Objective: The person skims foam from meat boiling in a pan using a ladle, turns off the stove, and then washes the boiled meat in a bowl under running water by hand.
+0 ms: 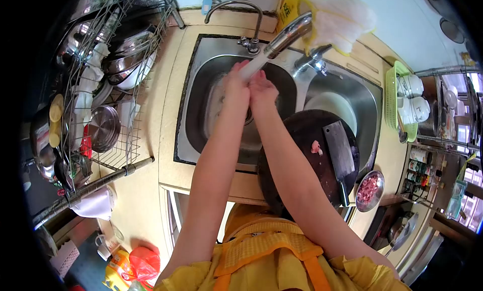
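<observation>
Under a stream of running water (255, 67), my left hand (235, 81) and my right hand (262, 92) are side by side over the left basin (201, 84) of a steel sink. The water comes from the chrome faucet (291, 35) and falls between them. Both hands look open, loosely cupped, and hold nothing. Below my right forearm, a dark round cutting board (307, 140) rests partly over the right basin. On it lie a cleaver (338, 149) with a black handle and a small piece of raw meat (316, 147).
A metal bowl of chopped meat (370, 190) stands right of the board. A white bowl (334, 107) sits in the right basin. Left is a wire dish rack (128, 135); a green basket (391, 104) with white cups is at right. A thin gooseneck tap (259, 19) rises behind the sink.
</observation>
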The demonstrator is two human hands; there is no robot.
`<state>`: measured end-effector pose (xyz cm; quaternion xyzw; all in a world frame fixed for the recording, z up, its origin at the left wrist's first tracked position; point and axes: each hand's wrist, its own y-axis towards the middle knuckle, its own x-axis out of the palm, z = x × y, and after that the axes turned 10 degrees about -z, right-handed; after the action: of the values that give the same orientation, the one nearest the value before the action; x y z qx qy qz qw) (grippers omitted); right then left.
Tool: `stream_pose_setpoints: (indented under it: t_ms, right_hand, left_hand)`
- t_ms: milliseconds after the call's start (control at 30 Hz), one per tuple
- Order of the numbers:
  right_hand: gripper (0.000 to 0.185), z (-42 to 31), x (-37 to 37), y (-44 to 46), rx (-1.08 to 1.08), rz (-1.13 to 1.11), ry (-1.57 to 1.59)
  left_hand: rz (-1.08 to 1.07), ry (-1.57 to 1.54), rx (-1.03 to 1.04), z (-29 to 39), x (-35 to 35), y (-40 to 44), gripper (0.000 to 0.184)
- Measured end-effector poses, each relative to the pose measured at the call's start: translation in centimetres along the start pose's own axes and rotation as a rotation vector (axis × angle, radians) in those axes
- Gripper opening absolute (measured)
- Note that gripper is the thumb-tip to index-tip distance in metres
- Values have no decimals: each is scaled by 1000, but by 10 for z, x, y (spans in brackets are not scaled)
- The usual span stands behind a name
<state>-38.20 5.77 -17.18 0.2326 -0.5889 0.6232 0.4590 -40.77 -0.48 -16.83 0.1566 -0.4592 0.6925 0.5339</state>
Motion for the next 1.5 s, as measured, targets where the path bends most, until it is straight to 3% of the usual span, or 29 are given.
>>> stream_pose_setpoints:
  t_ms: [67, 167, 300, 367, 433, 567, 600, 700, 800, 900, 933, 1000, 1033, 1100, 1133, 1233, 1300, 1367, 1433, 1500]
  right_hand:
    - [36, -19, 17, 0, -107, 154, 184]
    - [30, -30, 30, -5, -231, 328, 4]
    - [22, -5, 7, -3, -61, 120, -291]
    - [21, 14, -3, -8, 101, -30, -419]
    - [22, 29, -6, -10, 244, -125, -446]
    - [18, 56, 4, -20, 326, -174, -461]
    - [16, 60, 9, -25, 318, -176, -470]
    - [19, 49, 15, -10, 598, -449, -390]
    - [20, 48, 21, 4, 431, -604, -694]
    - [12, 45, 50, -30, 158, -626, -1281]
    - [16, 34, 45, -17, -58, -958, -1814]
    - [20, 19, 42, -25, -306, -1262, -1970]
    - [22, 9, 42, -31, -444, -1412, -2036]
    - [24, -21, 82, -61, -130, -1348, -2250]
    - [26, -35, 99, -73, 37, -1306, -2345]
    - [29, -65, 101, -73, -550, -1311, -2879]
    - [30, -83, 111, -76, -997, -1090, -2905]
    - [28, -107, 140, -81, -1141, -714, -2966]
    - [24, -127, 160, -84, -1392, -269, -2965]
    - [25, -147, 168, -76, -773, -17, -2978]
  left_hand:
    - [3, 76, -69, -16, 17, 4, 30]
    - [16, 75, -66, -24, 36, -8, 31]
    - [10, 205, -54, 2, 20, -25, 25]
    - [60, -74, -97, 15, -11, -23, 24]
    - [104, -92, -71, 28, -31, -29, 25]
    - [-222, -230, 28, 23, -38, -41, 21]
    - [-474, -233, 141, 8, -78, -19, 34]
    - [-559, -282, 205, 12, -34, -42, 31]
    - [-636, -333, 269, 14, 10, -71, 31]
    - [-634, -391, -176, 23, -20, -22, 30]
    - [-690, -281, -133, 22, -47, 11, 29]
    - [-796, -59, -49, 14, -100, 67, 29]
    - [-741, -77, -134, 17, -95, 65, 25]
    - [-625, -119, -301, 34, -66, 49, 19]
    - [-192, -98, -215, 34, -10, -2, 16]
    - [-303, 160, -190, 27, 38, -31, 17]
    - [-279, 354, -222, 31, 44, -43, 18]
    - [-276, 540, -273, 41, 35, -43, 20]
    - [-187, 935, -172, 45, 8, -35, 21]
    - [-162, 1161, 2, 42, -14, -34, 21]
